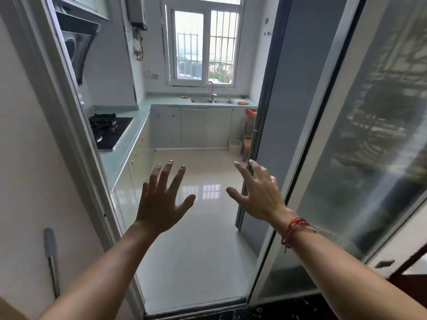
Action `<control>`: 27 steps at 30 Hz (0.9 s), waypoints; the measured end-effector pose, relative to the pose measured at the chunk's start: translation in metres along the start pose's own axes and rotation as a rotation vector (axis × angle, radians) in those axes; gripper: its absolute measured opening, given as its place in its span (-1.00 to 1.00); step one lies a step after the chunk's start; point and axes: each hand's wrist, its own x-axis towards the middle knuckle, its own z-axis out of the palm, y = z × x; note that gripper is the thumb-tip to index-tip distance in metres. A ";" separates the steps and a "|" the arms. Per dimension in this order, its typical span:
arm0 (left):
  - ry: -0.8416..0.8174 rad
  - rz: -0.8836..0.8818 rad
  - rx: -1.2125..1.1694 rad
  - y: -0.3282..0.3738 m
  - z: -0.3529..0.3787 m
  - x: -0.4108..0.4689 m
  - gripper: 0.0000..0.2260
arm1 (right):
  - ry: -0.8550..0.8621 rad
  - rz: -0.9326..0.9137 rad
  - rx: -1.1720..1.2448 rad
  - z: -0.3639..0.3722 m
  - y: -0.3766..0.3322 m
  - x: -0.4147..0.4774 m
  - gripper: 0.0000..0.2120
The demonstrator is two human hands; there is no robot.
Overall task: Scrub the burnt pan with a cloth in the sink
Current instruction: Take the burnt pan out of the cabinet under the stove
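I stand in a kitchen doorway. My left hand (161,199) and my right hand (256,195) are both stretched out in front of me over the floor, fingers spread, holding nothing. A red string bracelet circles my right wrist. Far ahead, under the window, a steel double sink (212,101) with a curved tap (210,88) is set in the pale green counter (166,103). No pan or cloth can be made out from here; small orange things lie on the counter on either side of the sink.
A black gas hob (108,132) sits on the left counter under a range hood (76,51). The sliding glass door (360,139) stands to my right. A small bin (235,144) and a red stool (250,113) stand in the far right corner. The glossy tiled floor (198,227) runs ahead.
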 end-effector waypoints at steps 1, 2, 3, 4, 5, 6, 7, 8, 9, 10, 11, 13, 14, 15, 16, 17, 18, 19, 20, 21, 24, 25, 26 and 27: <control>-0.013 0.000 0.001 -0.004 0.009 0.007 -0.32 | -0.010 0.000 0.007 0.009 0.003 0.010 -0.29; -0.022 -0.001 0.007 -0.010 0.019 0.015 -0.32 | -0.022 0.002 0.017 0.019 0.006 0.022 -0.28; -0.028 -0.002 0.009 -0.014 0.027 0.021 -0.32 | -0.030 0.000 0.021 0.027 0.008 0.030 -0.27; -0.034 -0.001 0.013 -0.017 0.033 0.027 -0.32 | -0.032 -0.004 0.025 0.033 0.011 0.038 -0.26; -0.045 -0.006 0.015 -0.023 0.044 0.038 -0.32 | -0.037 -0.001 0.036 0.043 0.015 0.051 -0.25; -0.047 -0.010 0.019 -0.028 0.055 0.050 -0.31 | -0.040 0.001 0.043 0.052 0.021 0.065 -0.25; -0.051 -0.011 0.022 -0.033 0.066 0.062 -0.31 | -0.044 -0.002 0.045 0.061 0.026 0.079 -0.26; -0.064 -0.015 0.025 -0.037 0.076 0.076 -0.30 | -0.050 -0.003 0.049 0.070 0.032 0.094 -0.26; -0.077 -0.018 0.030 -0.042 0.087 0.089 -0.30 | -0.055 -0.005 0.054 0.078 0.037 0.110 -0.26; -0.087 -0.018 0.037 -0.046 0.099 0.103 -0.30 | -0.062 -0.009 0.061 0.087 0.044 0.125 -0.25; -0.098 -0.019 0.041 -0.049 0.111 0.116 -0.30 | -0.070 -0.012 0.068 0.096 0.050 0.140 -0.25; -0.114 -0.027 0.046 -0.055 0.132 0.141 -0.30 | -0.087 -0.013 0.073 0.112 0.063 0.170 -0.25; -0.117 -0.034 0.047 -0.057 0.142 0.153 -0.30 | -0.095 -0.017 0.074 0.120 0.070 0.184 -0.25; -0.119 -0.040 0.047 -0.059 0.152 0.164 -0.30 | -0.099 -0.020 0.075 0.128 0.076 0.198 -0.25; -0.124 -0.044 0.048 -0.062 0.161 0.174 -0.30 | -0.104 -0.018 0.076 0.136 0.083 0.212 -0.25; -0.130 -0.048 0.051 -0.065 0.168 0.185 -0.31 | -0.111 -0.014 0.074 0.143 0.088 0.226 -0.24; -0.134 -0.052 0.052 -0.069 0.176 0.194 -0.31 | -0.122 -0.011 0.071 0.149 0.092 0.239 -0.25; -0.136 -0.057 0.050 -0.073 0.184 0.203 -0.31 | -0.131 -0.013 0.069 0.156 0.096 0.250 -0.25; -0.139 -0.064 0.048 -0.078 0.191 0.211 -0.32 | -0.138 -0.016 0.069 0.162 0.099 0.260 -0.26; -0.144 -0.072 0.047 -0.082 0.198 0.220 -0.32 | -0.142 -0.018 0.068 0.169 0.102 0.271 -0.27; -0.153 -0.071 0.041 -0.095 0.220 0.245 -0.32 | -0.160 -0.016 0.083 0.190 0.109 0.301 -0.29; -0.157 -0.072 0.040 -0.099 0.229 0.253 -0.32 | -0.170 -0.014 0.088 0.197 0.111 0.310 -0.30; -0.161 -0.074 0.041 -0.104 0.238 0.261 -0.32 | -0.182 -0.013 0.091 0.205 0.112 0.320 -0.30; -0.161 -0.075 0.045 -0.110 0.247 0.268 -0.32 | -0.190 -0.015 0.091 0.213 0.114 0.330 -0.30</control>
